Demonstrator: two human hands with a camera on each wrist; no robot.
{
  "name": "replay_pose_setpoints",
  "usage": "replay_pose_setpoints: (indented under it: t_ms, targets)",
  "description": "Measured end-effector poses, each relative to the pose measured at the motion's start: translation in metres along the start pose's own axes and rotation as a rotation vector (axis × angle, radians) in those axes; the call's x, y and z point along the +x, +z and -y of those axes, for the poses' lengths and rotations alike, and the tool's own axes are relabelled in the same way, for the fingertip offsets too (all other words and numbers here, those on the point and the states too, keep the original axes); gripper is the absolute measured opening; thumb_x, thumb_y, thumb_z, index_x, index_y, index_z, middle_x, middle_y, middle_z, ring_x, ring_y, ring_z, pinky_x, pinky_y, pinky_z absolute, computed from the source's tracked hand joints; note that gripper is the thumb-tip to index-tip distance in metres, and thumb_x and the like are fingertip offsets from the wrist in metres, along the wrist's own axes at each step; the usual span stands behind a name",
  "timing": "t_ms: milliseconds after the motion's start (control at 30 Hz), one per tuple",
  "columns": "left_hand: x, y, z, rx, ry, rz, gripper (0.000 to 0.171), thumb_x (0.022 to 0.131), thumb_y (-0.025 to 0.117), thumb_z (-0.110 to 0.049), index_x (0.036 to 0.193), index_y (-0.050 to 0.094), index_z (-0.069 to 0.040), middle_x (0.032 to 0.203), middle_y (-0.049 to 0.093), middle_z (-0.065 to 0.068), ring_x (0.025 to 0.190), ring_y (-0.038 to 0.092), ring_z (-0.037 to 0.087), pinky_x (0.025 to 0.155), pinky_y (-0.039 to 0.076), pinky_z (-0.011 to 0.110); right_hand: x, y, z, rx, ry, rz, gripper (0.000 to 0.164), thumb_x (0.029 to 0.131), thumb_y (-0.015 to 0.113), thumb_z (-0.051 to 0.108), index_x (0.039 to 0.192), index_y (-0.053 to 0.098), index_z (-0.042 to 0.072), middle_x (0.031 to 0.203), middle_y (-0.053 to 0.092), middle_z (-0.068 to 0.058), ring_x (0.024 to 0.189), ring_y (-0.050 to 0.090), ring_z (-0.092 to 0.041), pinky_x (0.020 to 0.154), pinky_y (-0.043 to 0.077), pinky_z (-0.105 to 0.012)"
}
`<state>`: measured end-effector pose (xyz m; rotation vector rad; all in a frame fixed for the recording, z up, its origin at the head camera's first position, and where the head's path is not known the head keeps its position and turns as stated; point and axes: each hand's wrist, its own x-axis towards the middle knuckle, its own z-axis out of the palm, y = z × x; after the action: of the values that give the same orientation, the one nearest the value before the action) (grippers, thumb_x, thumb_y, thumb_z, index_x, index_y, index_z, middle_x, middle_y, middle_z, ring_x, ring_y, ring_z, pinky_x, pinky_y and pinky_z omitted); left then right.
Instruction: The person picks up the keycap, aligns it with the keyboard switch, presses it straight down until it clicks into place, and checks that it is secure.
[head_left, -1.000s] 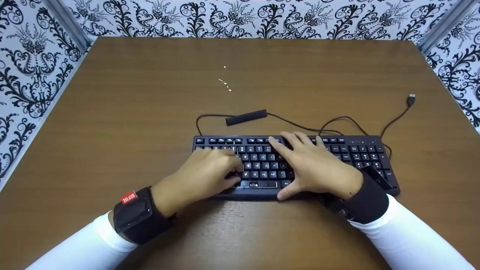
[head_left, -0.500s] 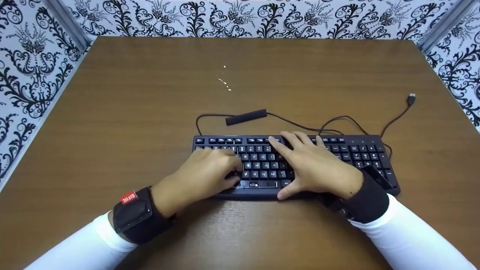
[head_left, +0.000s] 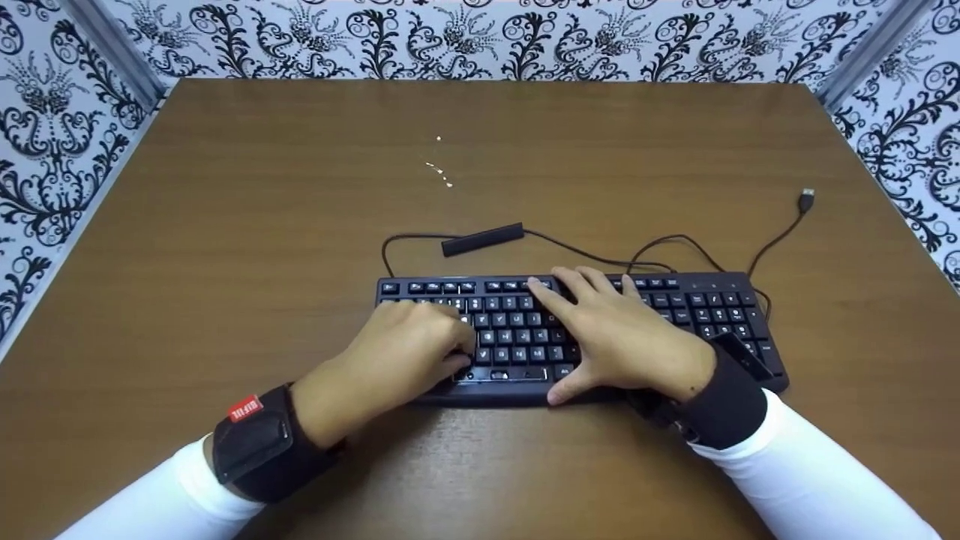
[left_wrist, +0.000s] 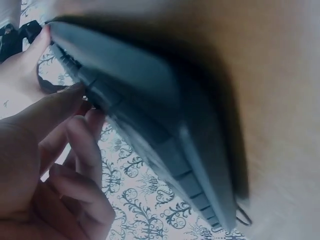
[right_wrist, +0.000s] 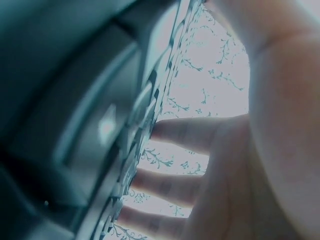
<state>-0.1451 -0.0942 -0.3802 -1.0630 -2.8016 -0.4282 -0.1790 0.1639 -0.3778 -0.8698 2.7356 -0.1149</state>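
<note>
A black full-size keyboard (head_left: 517, 337) lies on the wooden table. My left hand (head_left: 401, 345) is over its left half, fingers curled down. In the left wrist view the thumb (left_wrist: 55, 107) and forefinger come together at a key by the front row; what sits between their tips is mostly hidden. Near the bottom of the keys, the space bar area (head_left: 501, 375) shows a bright outline with small dark shapes. My right hand (head_left: 626, 337) rests spread on the middle-right keys, its thumb on the front edge. Its straight fingers (right_wrist: 182, 135) touch the keys in the right wrist view.
Behind the keyboard runs its black cable (head_left: 577, 255), passing under or through a narrow black bar (head_left: 482, 239). It ends in a USB plug (head_left: 805, 201) at the right. Tiny white specks (head_left: 439, 171) show farther back on the table (head_left: 247, 210). Patterned white walls (head_left: 457, 37) stand around it.
The whole head view has shifted slightly, so everything appears a little farther left and lower. Both hands keep the same pose and place on the keyboard.
</note>
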Motion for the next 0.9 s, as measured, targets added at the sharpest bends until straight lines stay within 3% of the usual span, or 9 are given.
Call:
replay_pose_setpoints:
  t_ms: [433, 700, 900]
  targets:
    - [0.007, -0.003, -0.010, 0.034, -0.079, 0.068, 0.018, 0.081, 0.082, -0.017, 0.067, 0.070, -0.018, 0.074, 0.071, -0.003, 0.068, 0.067, 0.018, 0.061, 0.056, 0.037, -0.001, 0.000, 0.002, 0.002, -0.007, -0.010, 0.133, 0.056, 0.080, 0.076, 0.161, 0.021, 0.020, 0.163, 0.024, -0.019, 0.148, 0.024, -0.043, 0.108, 0.018, -0.081]
    - [0.010, -0.002, -0.011, 0.085, -0.053, 0.061, 0.020, 0.079, 0.084, -0.019, 0.066, 0.068, -0.017, 0.073, 0.072, -0.002, 0.066, 0.067, 0.020, 0.059, 0.057, 0.038, -0.001, 0.001, 0.002, -0.015, -0.015, -0.026, 0.132, 0.056, 0.080, 0.075, 0.161, 0.023, 0.019, 0.161, 0.028, -0.020, 0.147, 0.027, -0.044, 0.109, 0.016, -0.082]
    - [0.011, 0.001, -0.008, 0.074, -0.035, 0.055, 0.030, 0.079, 0.083, -0.018, 0.060, 0.061, -0.017, 0.066, 0.066, -0.005, 0.059, 0.058, 0.015, 0.054, 0.052, 0.035, -0.001, 0.001, 0.000, -0.021, -0.010, -0.019, 0.132, 0.056, 0.079, 0.076, 0.161, 0.023, 0.019, 0.162, 0.027, -0.020, 0.147, 0.027, -0.044, 0.110, 0.017, -0.081]
